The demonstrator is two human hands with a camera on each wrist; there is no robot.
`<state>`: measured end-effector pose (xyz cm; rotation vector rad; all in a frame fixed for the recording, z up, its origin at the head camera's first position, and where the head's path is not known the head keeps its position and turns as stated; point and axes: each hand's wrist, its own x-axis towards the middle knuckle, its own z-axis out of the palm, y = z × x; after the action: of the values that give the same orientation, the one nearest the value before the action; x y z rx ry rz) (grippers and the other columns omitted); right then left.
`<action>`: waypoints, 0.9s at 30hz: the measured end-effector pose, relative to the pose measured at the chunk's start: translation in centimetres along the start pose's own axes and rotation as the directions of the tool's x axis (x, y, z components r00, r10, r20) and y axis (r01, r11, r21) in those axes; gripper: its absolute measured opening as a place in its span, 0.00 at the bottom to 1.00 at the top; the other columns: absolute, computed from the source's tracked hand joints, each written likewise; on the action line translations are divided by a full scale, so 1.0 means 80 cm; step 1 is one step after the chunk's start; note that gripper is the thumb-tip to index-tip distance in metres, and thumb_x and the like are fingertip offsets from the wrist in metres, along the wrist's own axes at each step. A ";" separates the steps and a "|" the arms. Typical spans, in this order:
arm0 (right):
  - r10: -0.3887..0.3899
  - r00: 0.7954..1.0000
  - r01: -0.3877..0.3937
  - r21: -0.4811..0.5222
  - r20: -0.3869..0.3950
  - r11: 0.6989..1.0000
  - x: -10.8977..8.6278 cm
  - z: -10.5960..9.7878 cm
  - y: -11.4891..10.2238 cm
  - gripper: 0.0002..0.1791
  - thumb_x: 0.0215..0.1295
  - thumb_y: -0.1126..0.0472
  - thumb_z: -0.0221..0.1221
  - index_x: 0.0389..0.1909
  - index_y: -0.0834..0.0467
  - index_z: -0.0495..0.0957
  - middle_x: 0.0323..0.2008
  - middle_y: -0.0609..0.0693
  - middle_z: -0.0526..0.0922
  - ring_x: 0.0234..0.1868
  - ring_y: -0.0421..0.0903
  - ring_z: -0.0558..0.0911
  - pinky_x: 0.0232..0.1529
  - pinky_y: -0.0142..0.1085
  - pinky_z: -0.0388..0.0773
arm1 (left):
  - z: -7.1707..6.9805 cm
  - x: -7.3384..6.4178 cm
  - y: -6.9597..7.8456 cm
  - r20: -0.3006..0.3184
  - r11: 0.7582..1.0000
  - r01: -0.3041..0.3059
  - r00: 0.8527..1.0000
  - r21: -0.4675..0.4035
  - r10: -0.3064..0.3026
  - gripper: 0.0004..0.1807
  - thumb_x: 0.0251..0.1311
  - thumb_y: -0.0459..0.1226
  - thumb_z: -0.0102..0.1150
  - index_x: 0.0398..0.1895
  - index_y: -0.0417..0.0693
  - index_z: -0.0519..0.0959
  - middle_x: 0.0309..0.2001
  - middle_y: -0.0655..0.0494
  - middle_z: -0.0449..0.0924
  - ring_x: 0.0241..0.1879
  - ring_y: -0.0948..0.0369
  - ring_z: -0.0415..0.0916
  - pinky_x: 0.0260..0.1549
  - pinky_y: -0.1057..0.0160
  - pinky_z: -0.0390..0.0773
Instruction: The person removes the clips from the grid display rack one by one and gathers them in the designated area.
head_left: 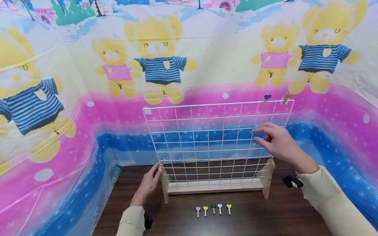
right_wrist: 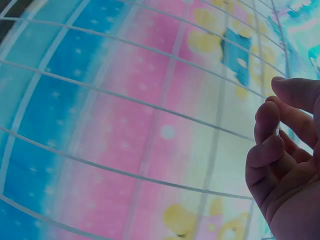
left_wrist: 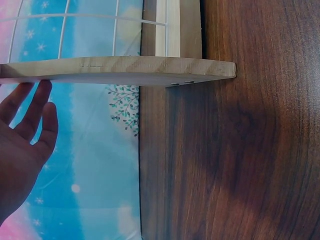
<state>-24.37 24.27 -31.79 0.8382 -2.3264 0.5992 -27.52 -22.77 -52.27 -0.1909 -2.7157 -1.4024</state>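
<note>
A white wire grid [head_left: 208, 141] stands upright in a wooden stand [head_left: 215, 187] on the table. My left hand [head_left: 149, 183] is at the stand's left side. In the left wrist view, fairly straight fingers [left_wrist: 41, 102] rest against the outer face of the wooden side piece [left_wrist: 120, 65]. My right hand [head_left: 274, 141] hovers before the right part of the grid, thumb and forefinger apart, with nothing seen between them. A purple heart clothespin [head_left: 267, 97] and an orange-topped clothespin [head_left: 286, 97] are clipped on the grid's top bar, above that hand.
Several small heart clothespins lie in a row in front of the stand, among them a pink one [head_left: 198, 211], a dark green one [head_left: 214, 208] and a white one [head_left: 220, 208]. Behind the brown table [head_left: 251, 219] hangs a bear-printed cloth [head_left: 218, 72], which also runs along both sides.
</note>
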 end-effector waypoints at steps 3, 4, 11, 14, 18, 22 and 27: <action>-0.022 0.998 0.022 -0.004 -0.054 1.000 0.013 -0.014 -0.003 0.17 0.50 0.70 0.69 0.43 0.60 0.83 0.35 0.47 0.78 0.21 0.34 0.69 0.22 0.27 0.70 | 0.000 -0.001 0.000 -0.006 1.000 -0.009 1.000 0.002 0.009 0.26 0.73 0.42 0.42 0.73 0.50 0.57 0.63 0.38 0.66 0.59 0.45 0.67 0.52 0.43 0.69; -0.032 0.997 0.032 0.000 -0.075 1.000 0.017 -0.019 -0.004 0.18 0.49 0.71 0.69 0.43 0.60 0.83 0.35 0.48 0.78 0.21 0.34 0.69 0.23 0.26 0.70 | 0.000 -0.001 0.000 -0.008 1.000 -0.012 1.000 0.003 0.012 0.26 0.73 0.42 0.42 0.72 0.49 0.57 0.63 0.38 0.66 0.59 0.45 0.67 0.52 0.44 0.69; -0.074 0.974 0.075 -0.004 -0.214 0.997 0.044 -0.045 -0.010 0.19 0.46 0.75 0.70 0.43 0.64 0.83 0.39 0.53 0.81 0.21 0.36 0.70 0.25 0.21 0.67 | 0.000 -0.001 0.001 -0.010 1.000 -0.010 1.000 -0.009 0.010 0.26 0.73 0.42 0.42 0.72 0.51 0.58 0.64 0.38 0.66 0.59 0.45 0.67 0.52 0.44 0.69; -0.051 0.963 0.049 -0.013 -0.265 0.999 0.053 -0.051 -0.012 0.19 0.48 0.74 0.69 0.44 0.64 0.83 0.39 0.54 0.81 0.21 0.35 0.69 0.25 0.21 0.66 | 0.000 -0.002 0.001 -0.014 1.000 -0.008 1.000 -0.004 0.008 0.26 0.73 0.42 0.43 0.72 0.52 0.58 0.63 0.38 0.66 0.59 0.45 0.67 0.52 0.44 0.69; -0.005 0.940 0.010 0.011 -0.342 1.000 0.063 -0.055 -0.012 0.17 0.50 0.74 0.67 0.44 0.65 0.83 0.38 0.55 0.80 0.21 0.33 0.68 0.24 0.20 0.66 | 0.001 -0.002 0.001 -0.022 1.000 -0.015 1.000 0.009 0.015 0.26 0.73 0.42 0.43 0.72 0.51 0.59 0.61 0.38 0.68 0.58 0.45 0.68 0.51 0.43 0.70; 0.049 0.922 -0.038 0.036 -0.384 0.999 0.071 -0.057 -0.009 0.14 0.55 0.72 0.65 0.45 0.65 0.83 0.40 0.55 0.79 0.22 0.31 0.70 0.24 0.20 0.66 | 0.002 -0.001 -0.001 -0.020 1.000 -0.014 1.000 0.010 0.015 0.26 0.73 0.42 0.43 0.72 0.51 0.59 0.62 0.38 0.68 0.58 0.45 0.68 0.51 0.43 0.70; 0.153 0.936 -0.145 0.050 -0.316 0.988 0.079 -0.059 -0.007 0.17 0.63 0.65 0.61 0.53 0.61 0.79 0.47 0.54 0.77 0.21 0.27 0.73 0.24 0.19 0.68 | 0.002 -0.001 -0.001 -0.013 1.000 -0.010 1.000 0.008 0.010 0.26 0.73 0.43 0.42 0.72 0.51 0.59 0.64 0.38 0.65 0.60 0.45 0.66 0.52 0.42 0.69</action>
<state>-26.22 23.95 -24.12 0.5314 -2.0985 0.7709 -27.49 -22.72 -52.45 -0.1938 -2.7062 -1.3847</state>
